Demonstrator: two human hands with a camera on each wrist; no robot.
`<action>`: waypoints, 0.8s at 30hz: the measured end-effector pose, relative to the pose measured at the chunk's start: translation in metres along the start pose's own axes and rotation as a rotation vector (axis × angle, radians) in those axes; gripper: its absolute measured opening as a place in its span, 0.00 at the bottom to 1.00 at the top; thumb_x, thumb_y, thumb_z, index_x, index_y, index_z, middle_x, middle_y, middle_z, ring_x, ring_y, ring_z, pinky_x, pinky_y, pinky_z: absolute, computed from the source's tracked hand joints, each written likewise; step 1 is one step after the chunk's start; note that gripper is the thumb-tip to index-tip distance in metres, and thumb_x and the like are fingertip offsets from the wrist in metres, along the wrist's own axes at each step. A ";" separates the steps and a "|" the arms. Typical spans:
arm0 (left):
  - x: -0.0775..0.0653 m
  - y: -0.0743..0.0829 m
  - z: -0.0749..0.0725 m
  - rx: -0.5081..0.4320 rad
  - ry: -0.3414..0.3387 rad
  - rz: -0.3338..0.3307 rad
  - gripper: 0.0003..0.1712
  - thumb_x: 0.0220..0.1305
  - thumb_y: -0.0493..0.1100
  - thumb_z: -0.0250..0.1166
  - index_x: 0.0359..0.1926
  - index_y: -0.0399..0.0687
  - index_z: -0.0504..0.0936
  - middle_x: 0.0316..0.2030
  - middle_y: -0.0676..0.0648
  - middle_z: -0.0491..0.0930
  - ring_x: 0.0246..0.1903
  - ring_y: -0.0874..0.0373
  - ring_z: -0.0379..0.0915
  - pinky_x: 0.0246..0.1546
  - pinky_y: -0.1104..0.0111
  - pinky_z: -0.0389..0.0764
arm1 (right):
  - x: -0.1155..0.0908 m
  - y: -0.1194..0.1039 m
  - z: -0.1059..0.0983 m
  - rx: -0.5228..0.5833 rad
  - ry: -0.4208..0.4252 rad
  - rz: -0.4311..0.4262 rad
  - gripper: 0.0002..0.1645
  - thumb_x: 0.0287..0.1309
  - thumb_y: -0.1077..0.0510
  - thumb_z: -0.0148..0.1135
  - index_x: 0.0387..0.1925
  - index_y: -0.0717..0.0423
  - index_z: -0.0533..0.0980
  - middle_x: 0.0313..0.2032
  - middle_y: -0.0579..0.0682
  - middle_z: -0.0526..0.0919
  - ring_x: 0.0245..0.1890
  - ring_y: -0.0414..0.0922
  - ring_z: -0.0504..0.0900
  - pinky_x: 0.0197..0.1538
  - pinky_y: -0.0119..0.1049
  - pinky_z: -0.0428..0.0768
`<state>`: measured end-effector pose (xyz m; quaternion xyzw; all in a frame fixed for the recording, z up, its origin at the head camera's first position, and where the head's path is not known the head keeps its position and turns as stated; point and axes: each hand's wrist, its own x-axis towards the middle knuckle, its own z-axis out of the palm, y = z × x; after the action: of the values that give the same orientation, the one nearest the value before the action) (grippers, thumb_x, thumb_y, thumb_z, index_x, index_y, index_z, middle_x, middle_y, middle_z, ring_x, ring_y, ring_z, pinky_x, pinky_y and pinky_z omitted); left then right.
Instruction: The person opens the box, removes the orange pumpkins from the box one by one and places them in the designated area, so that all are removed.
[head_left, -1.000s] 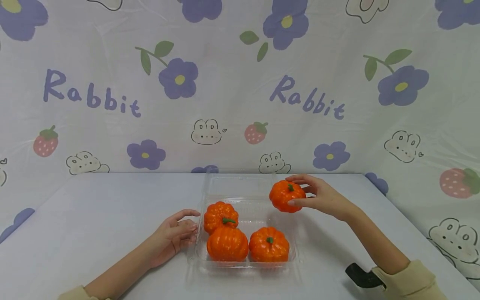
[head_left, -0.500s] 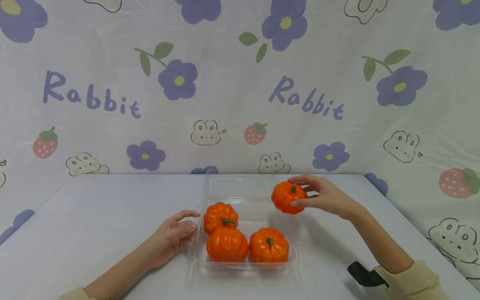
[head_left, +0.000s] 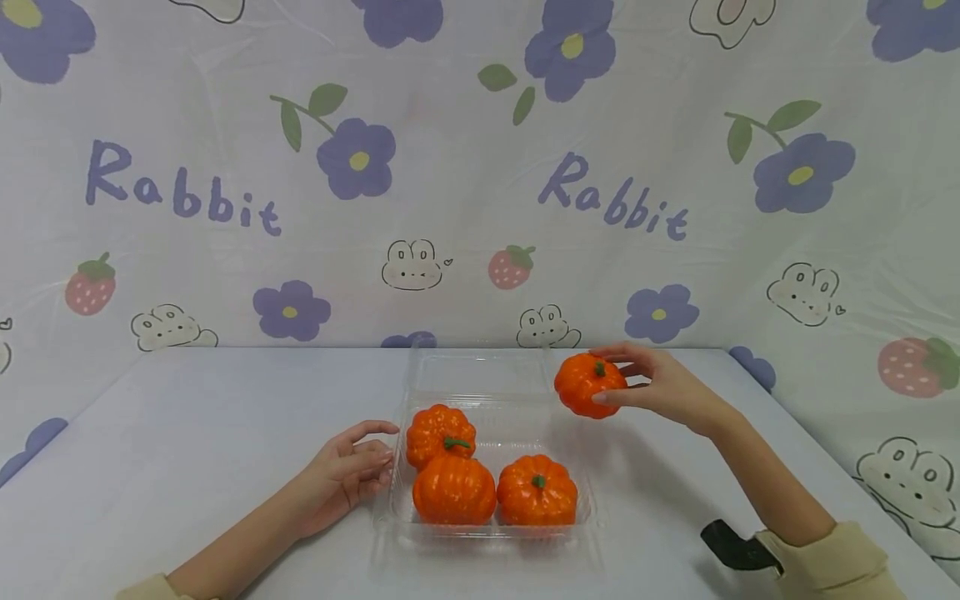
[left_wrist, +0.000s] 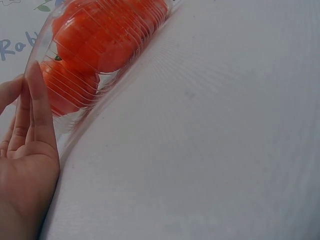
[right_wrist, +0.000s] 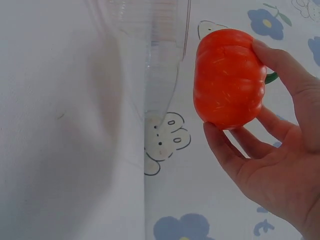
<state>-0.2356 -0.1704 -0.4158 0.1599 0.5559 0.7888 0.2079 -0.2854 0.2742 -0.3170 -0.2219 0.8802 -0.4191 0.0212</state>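
Observation:
My right hand point(head_left: 671, 387) holds an orange toy pumpkin point(head_left: 585, 387) with a green stem, raised above the table beyond the container's right side. In the right wrist view, the thumb and fingertips grip the pumpkin point(right_wrist: 227, 80) at opposite sides. A clear plastic clamshell container point(head_left: 510, 429) stands with its lid open towards the back. Inside it are a rear-left pumpkin point(head_left: 438, 433), a front-left pumpkin point(head_left: 454, 492) and a front-right pumpkin point(head_left: 538, 490). The straight fingers of my left hand point(head_left: 345, 475) rest against the container's left wall, which the left wrist view shows close up.
The white table point(head_left: 187, 450) extends around the container. Behind it hangs a pale cloth point(head_left: 465, 200) printed with flowers, rabbits and strawberries. A black curved piece point(head_left: 738, 546) sticks out by the right sleeve point(head_left: 828, 567).
The right hand has moved slightly right and up with its pumpkin, away from the container. The left hand and the pumpkins in the container stay where they were.

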 end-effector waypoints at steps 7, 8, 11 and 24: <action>0.000 0.000 0.000 -0.001 0.003 -0.001 0.14 0.79 0.34 0.57 0.60 0.51 0.71 0.37 0.54 0.82 0.34 0.63 0.80 0.41 0.76 0.85 | 0.002 0.006 -0.003 -0.017 0.030 0.028 0.39 0.64 0.52 0.74 0.71 0.62 0.71 0.65 0.65 0.77 0.61 0.61 0.78 0.53 0.44 0.87; -0.001 0.001 -0.001 0.002 0.003 0.000 0.14 0.79 0.35 0.57 0.60 0.51 0.71 0.37 0.54 0.81 0.34 0.63 0.80 0.41 0.76 0.85 | 0.002 0.007 -0.004 -0.021 0.035 0.035 0.39 0.64 0.52 0.74 0.71 0.62 0.71 0.66 0.65 0.77 0.61 0.61 0.77 0.53 0.44 0.87; -0.001 0.001 -0.001 0.006 0.003 0.001 0.14 0.79 0.35 0.57 0.60 0.51 0.71 0.37 0.54 0.81 0.34 0.63 0.80 0.41 0.77 0.85 | 0.003 0.011 -0.006 -0.047 0.051 0.049 0.40 0.64 0.52 0.73 0.72 0.62 0.70 0.66 0.66 0.76 0.61 0.62 0.77 0.53 0.44 0.87; 0.000 0.000 -0.001 0.004 0.005 -0.004 0.14 0.79 0.35 0.57 0.60 0.51 0.71 0.38 0.54 0.81 0.35 0.63 0.81 0.42 0.76 0.85 | 0.000 0.025 -0.013 -0.106 0.123 0.085 0.40 0.65 0.52 0.72 0.72 0.64 0.69 0.67 0.67 0.75 0.63 0.66 0.74 0.55 0.52 0.86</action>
<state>-0.2357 -0.1709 -0.4164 0.1572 0.5583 0.7877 0.2077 -0.2980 0.2975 -0.3267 -0.1588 0.9094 -0.3834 -0.0271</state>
